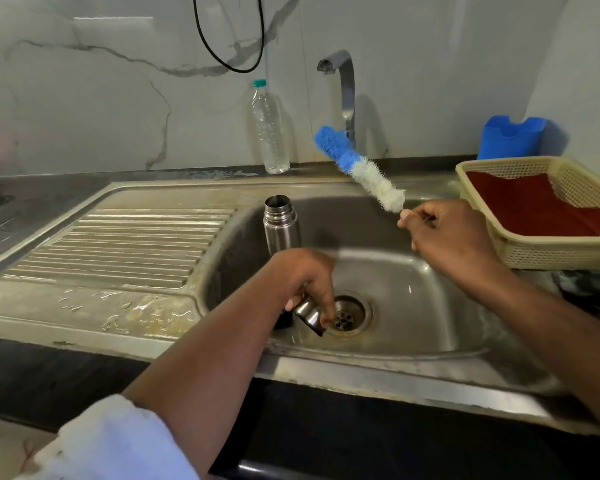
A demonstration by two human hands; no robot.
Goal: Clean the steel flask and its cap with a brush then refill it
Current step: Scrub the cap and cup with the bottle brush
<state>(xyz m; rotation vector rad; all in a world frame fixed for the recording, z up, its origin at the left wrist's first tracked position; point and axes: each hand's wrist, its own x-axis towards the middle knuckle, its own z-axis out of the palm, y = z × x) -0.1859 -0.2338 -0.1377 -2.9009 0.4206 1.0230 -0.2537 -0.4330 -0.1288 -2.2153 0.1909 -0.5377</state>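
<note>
The sink (430, 299) basin lies under both your hands. The steel flask (280, 225) stands upright and uncapped in it, just beyond your left hand (303, 278), whose grip clasps the cap (309, 315) beside the drain (349, 315). Your right hand (444, 233) pinches the brush (361, 169) stem, bristles angled up-left from that grip.

Flask (280, 227) base hidden behind left hand (303, 282); cap (309, 315) partly covered by fingers; basket (548, 216) cut by right edge.
</note>
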